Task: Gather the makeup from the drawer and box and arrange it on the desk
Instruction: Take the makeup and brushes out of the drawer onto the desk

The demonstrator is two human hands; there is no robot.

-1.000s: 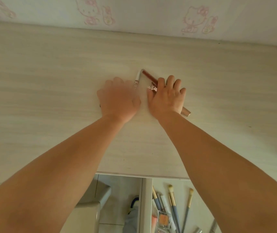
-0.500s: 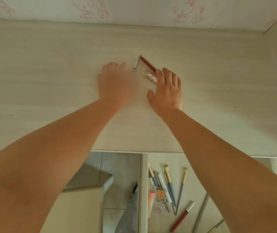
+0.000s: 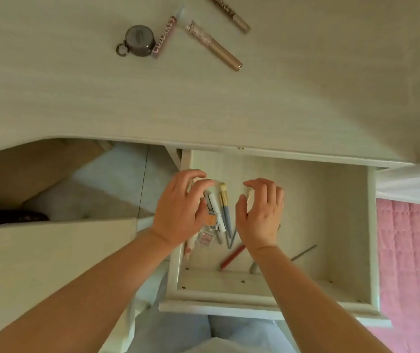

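On the pale desk (image 3: 76, 93) lie a round grey compact (image 3: 137, 40), a pink tube (image 3: 165, 38), a rose-gold tube (image 3: 214, 45) and another tube (image 3: 230, 14) at the top edge. Below, the open drawer (image 3: 331, 225) holds blue-handled brushes (image 3: 225, 212), a white stick (image 3: 216, 212), small eyeshadow pans (image 3: 205, 236), a red pencil (image 3: 232, 256) and a grey pencil (image 3: 303, 252). My left hand (image 3: 181, 212) and right hand (image 3: 261, 212) hover over the pile, fingers loosely curled, holding nothing. They hide part of the pile.
A pale cabinet or chair top (image 3: 63, 250) stands at the lower left. Pink quilted bedding (image 3: 413, 263) lies to the right of the drawer. Tiled floor (image 3: 117, 179) shows under the desk.
Both hands have left the items on the desk and come down over the open drawer. The view has tilted downward, and the compact and tubes lie uncovered.
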